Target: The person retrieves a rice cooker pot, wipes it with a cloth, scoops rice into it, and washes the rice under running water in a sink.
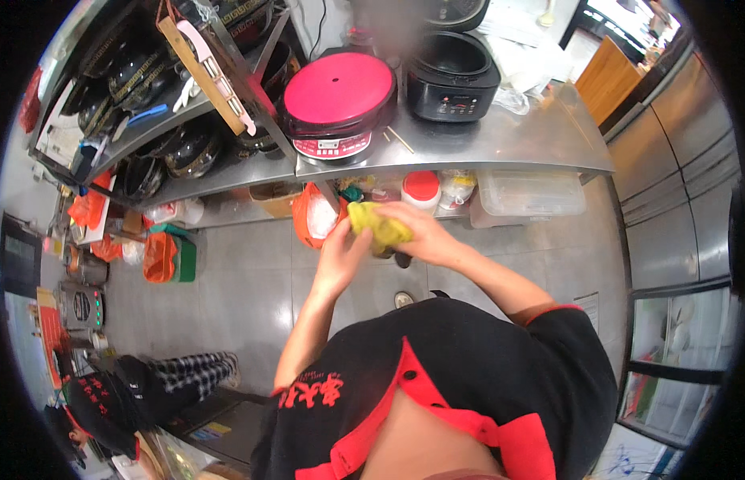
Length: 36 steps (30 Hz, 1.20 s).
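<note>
Yellow cloth (376, 228) was bunched between 2 hands, in front of the tabletop (532, 140), not laid on it. Right hand (419, 232): grip closed around cloth. Left hand (343, 250): at cloth's left end, blurred, couldn't tell if grasping. Progress, judged: cloth in hand, handling underway; setting it down not yet done. Beyond, on tabletop: 2 thin sticks (400, 142), pink-topped cooker (339, 88), black cooker (452, 104) standing open.
</note>
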Available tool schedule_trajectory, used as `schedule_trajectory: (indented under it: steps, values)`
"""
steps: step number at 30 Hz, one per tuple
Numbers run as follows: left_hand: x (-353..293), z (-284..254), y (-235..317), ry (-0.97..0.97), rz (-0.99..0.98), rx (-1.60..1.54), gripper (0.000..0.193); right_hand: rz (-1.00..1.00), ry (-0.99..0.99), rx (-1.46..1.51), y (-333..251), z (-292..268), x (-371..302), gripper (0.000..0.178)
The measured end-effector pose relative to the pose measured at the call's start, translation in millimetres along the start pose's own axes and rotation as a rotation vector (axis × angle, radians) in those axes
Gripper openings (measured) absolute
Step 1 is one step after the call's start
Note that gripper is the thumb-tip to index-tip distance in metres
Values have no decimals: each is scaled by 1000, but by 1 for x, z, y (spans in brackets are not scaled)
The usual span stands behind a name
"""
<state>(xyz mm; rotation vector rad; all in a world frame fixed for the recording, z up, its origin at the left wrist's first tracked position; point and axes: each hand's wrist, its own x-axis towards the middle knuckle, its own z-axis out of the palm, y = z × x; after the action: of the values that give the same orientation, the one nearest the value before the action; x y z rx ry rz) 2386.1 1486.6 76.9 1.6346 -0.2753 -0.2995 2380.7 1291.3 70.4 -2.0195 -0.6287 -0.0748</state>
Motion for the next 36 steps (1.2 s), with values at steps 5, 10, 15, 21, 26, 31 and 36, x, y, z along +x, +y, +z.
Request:
schedule_trajectory:
  steps: [5, 10, 15, 21, 26, 31, 36]
  values:
    - [68, -7, -7, 205, 17, 451, 29, 188, 153, 61, 56, -48, 8, 53]
    - [170, -56, -41, 409, 388, 884, 28, 82, 237, -23, 68, -94, 87, 57]
    - [246, -83, -65, 575, 592, 1044, 22, -82, 504, -187, 105, -125, 234, 56]
    - [273, -74, -76, 468, 484, 1117, 11, 114, 611, -772, 275, -91, 358, 49]
    - [272, -84, -80, 375, 444, 1134, 8, -379, 320, -523, 259, -11, 393, 23]
    - [268, -94, -85, 335, 415, 1140, 9, -280, -48, -383, 210, -4, 317, 27]
    - [271, -89, -71, 252, 313, 1069, 9, 66, -3, -195, 203, -92, 205, 40]
